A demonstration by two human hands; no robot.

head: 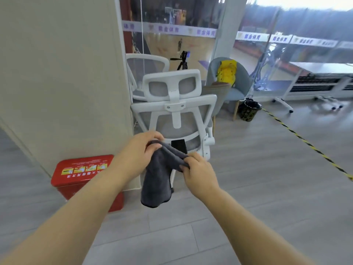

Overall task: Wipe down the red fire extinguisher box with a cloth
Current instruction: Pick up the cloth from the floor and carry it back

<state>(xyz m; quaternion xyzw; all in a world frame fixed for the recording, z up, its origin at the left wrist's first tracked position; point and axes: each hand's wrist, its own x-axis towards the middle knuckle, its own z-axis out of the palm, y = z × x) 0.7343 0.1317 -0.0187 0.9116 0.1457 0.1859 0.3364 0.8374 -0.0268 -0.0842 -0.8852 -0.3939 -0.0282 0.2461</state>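
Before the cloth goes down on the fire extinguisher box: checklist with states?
1. Grip: left hand and right hand both pinch the grey cloth at its top edge: ok.
2. Cloth on red box: hangs in the air, apart from it: not ok.
3. Box lid down: ok.
4. Box top free of objects: part hidden behind the left arm: cannot tell.
5. Clearance: white chair stands beside the box: ok.
6. Cloth damp or clean: cannot tell.

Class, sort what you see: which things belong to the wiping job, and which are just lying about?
Job: grey cloth, red fire extinguisher box, left hand, right hand.
Lying about: white office chair, patterned bin, tripod, blue chair.
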